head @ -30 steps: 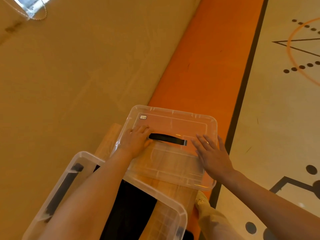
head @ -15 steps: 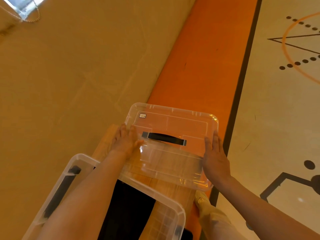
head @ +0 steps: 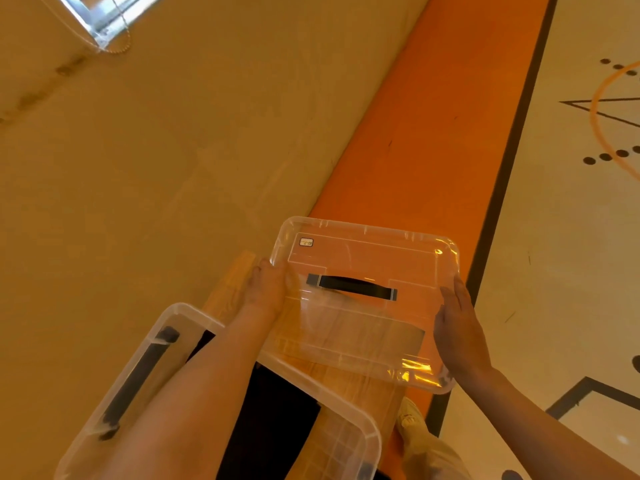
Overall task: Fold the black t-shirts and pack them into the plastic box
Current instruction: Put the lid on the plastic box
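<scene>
- Black t-shirts (head: 277,420) lie inside the clear plastic box (head: 349,441), which sits at the near end of the narrow wooden desk (head: 232,289).
- Beyond the box, a clear lid (head: 363,258) with a black handle (head: 351,286) is held over the desk's far end.
- Left hand (head: 268,289) grips the lid's left edge, fingers curled around the rim.
- Right hand (head: 457,327) presses flat on the lid's right edge, fingers straight and together.
- An orange floor strip (head: 433,133) runs beneath.

place: home/play rm? | cue: patterned floor mat (head: 568,237), orange band (head: 433,133), wood bench (head: 232,282)
</scene>
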